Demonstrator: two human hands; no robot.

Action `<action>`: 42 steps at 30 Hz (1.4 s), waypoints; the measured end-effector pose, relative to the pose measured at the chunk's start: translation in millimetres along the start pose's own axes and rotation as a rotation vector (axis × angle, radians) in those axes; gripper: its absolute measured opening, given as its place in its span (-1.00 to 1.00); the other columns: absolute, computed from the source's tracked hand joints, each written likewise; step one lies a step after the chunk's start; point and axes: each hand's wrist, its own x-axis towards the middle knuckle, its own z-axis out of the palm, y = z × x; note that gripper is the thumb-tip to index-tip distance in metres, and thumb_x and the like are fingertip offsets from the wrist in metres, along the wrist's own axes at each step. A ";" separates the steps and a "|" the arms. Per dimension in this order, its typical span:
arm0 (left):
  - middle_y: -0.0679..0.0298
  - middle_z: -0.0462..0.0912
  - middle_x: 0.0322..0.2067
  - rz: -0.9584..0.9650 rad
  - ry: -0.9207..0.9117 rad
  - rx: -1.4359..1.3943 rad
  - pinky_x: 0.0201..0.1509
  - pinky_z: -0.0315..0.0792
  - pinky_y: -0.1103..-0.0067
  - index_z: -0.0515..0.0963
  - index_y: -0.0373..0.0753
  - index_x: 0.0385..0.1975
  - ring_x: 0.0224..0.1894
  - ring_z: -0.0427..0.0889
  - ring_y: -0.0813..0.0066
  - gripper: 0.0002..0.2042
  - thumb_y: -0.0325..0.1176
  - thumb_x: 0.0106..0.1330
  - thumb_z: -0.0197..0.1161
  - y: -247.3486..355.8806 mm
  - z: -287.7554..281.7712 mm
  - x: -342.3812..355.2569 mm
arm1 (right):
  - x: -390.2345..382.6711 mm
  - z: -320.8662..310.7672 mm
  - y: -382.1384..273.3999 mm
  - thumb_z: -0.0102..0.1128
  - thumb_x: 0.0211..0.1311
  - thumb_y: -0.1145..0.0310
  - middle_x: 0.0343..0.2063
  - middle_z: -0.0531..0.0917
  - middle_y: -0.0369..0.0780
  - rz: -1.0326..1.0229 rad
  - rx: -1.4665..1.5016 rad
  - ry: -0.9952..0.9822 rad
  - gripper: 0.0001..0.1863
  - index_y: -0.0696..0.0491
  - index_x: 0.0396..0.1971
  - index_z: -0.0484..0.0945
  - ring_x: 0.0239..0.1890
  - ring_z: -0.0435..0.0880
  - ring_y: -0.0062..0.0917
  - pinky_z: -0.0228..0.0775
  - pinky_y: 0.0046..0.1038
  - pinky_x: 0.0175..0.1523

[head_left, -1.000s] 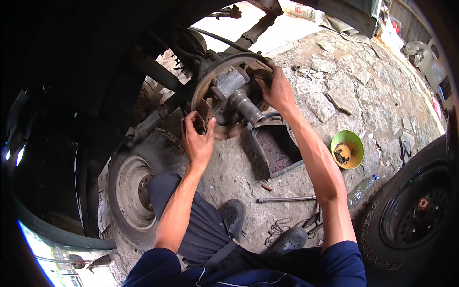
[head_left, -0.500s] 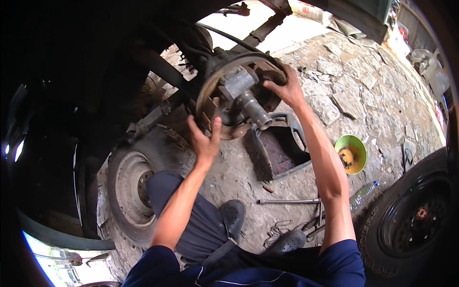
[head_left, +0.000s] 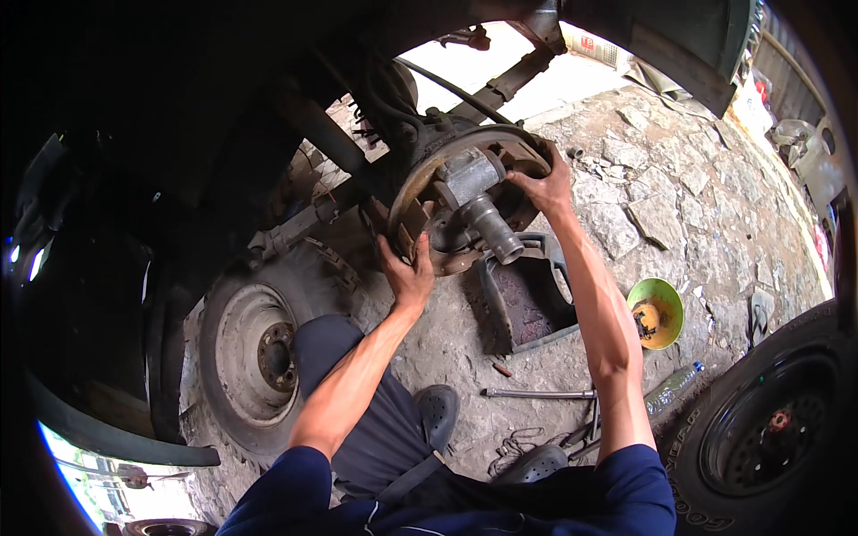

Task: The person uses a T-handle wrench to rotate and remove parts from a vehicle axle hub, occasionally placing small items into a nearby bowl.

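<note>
At the bottom of the frame the person sits on the stony ground [head_left: 679,223], knees bent, dark shoes just below centre, both forearms running up toward the middle of the picture. The left hand [head_left: 407,272] lies slightly left of centre, fingers curled over the lower left rim of the brake backing plate [head_left: 429,192], gripping its edge. The right hand [head_left: 545,183], higher and to the right, is closed over the plate's upper right rim. So the plate sits between the two hands, held at opposite edges, its face turned toward the lower right. From its middle the axle spindle [head_left: 492,228] juts out, long axis pointing down and right, ending between the forearms and nearer the right one. Just below the spindle tip lies a dark metal tray [head_left: 523,308]. Right of it is a yellow-green bowl [head_left: 657,313]; a long rod [head_left: 536,393] lies below the tray. A spare wheel [head_left: 259,348] rests at left, a black tyre [head_left: 769,429] at lower right.
</note>
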 end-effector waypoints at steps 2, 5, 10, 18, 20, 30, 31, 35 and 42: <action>-0.48 0.14 0.15 0.022 0.028 0.032 0.34 0.04 0.23 0.04 -0.76 0.14 0.26 0.16 -0.25 -0.06 0.13 0.18 0.21 -1.6 3.9 0.4 | 3.0 -0.7 -0.5 0.62 -0.36 0.12 -0.21 0.65 -0.08 -0.013 0.028 -0.008 -0.19 0.21 -0.07 0.45 -0.12 0.64 -0.38 0.45 -0.40 0.03; -0.48 0.16 0.14 -0.013 0.031 0.003 0.34 0.05 0.24 0.05 -0.76 0.13 0.25 0.16 -0.26 -0.05 0.14 0.17 0.22 6.3 3.4 5.7 | 2.6 2.8 0.6 0.61 -0.35 0.18 -0.21 0.65 -0.06 0.019 0.001 -0.009 -0.20 0.22 -0.05 0.44 -0.13 0.64 -0.38 0.46 -0.40 0.02; -0.45 0.17 0.15 -0.012 -0.009 0.074 0.33 0.06 0.30 0.02 -0.76 0.15 0.26 0.18 -0.19 -0.05 0.16 0.21 0.16 5.4 4.7 7.0 | 6.9 -1.1 2.1 0.60 -0.35 0.18 -0.21 0.65 -0.05 -0.042 0.041 0.000 -0.21 0.24 -0.06 0.44 -0.14 0.65 -0.38 0.47 -0.41 0.00; -0.41 0.17 0.17 -0.090 -0.052 0.080 0.34 0.04 0.34 0.01 -0.74 0.17 0.28 0.17 -0.13 -0.04 0.20 0.23 0.10 28.1 -7.0 -1.3 | -2.7 3.0 5.3 0.60 -0.37 0.19 -0.22 0.66 -0.08 0.006 0.054 -0.017 -0.22 0.21 -0.06 0.45 -0.13 0.65 -0.39 0.47 -0.40 0.00; -0.41 0.12 0.19 -0.098 -0.090 0.037 0.37 0.00 0.34 -0.01 -0.74 0.18 0.30 0.13 -0.13 -0.02 0.23 0.22 0.09 28.4 -6.1 3.8 | 3.1 1.1 1.0 0.60 -0.38 0.19 -0.21 0.65 -0.08 0.021 0.074 -0.004 -0.20 0.20 -0.04 0.44 -0.12 0.65 -0.38 0.47 -0.40 0.01; -0.43 0.03 0.23 -0.141 -0.091 0.028 0.40 -0.05 0.33 -0.09 -0.73 0.20 0.34 0.05 -0.13 0.02 0.23 0.20 0.12 28.7 -5.8 -0.8 | -1.7 1.6 -0.3 0.60 -0.34 0.20 -0.18 0.64 -0.10 0.085 0.017 -0.005 -0.22 0.19 -0.04 0.44 -0.10 0.62 -0.42 0.44 -0.42 0.04; -0.45 0.02 0.22 -0.136 -0.117 0.022 0.40 -0.06 0.33 -0.09 -0.75 0.19 0.34 0.05 -0.14 0.01 0.19 0.20 0.15 31.1 -6.9 3.6 | 2.8 -0.3 -0.1 0.59 -0.32 0.18 -0.17 0.64 -0.11 0.092 0.072 -0.046 -0.22 0.18 -0.03 0.44 -0.09 0.61 -0.43 0.43 -0.43 0.05; -0.46 0.02 0.22 -0.125 -0.145 -0.033 0.40 -0.04 0.32 -0.09 -0.76 0.18 0.33 0.06 -0.14 0.00 0.14 0.20 0.19 30.7 -8.2 4.7 | -2.3 -1.5 -6.4 0.54 -0.26 0.31 -0.10 0.60 -0.10 0.115 0.023 -0.061 -0.20 0.23 0.07 0.36 -0.05 0.57 -0.45 0.40 -0.45 0.08; -0.42 0.07 0.21 -0.085 -0.161 -0.067 0.38 -0.01 0.31 -0.08 -0.76 0.18 0.31 0.11 -0.12 0.04 0.14 0.13 0.28 20.1 -7.4 2.1 | -4.6 -7.5 -11.0 0.58 -0.27 0.10 -0.11 0.62 -0.08 0.091 -0.066 -0.042 -0.17 0.19 0.02 0.40 -0.04 0.60 -0.36 0.41 -0.40 0.09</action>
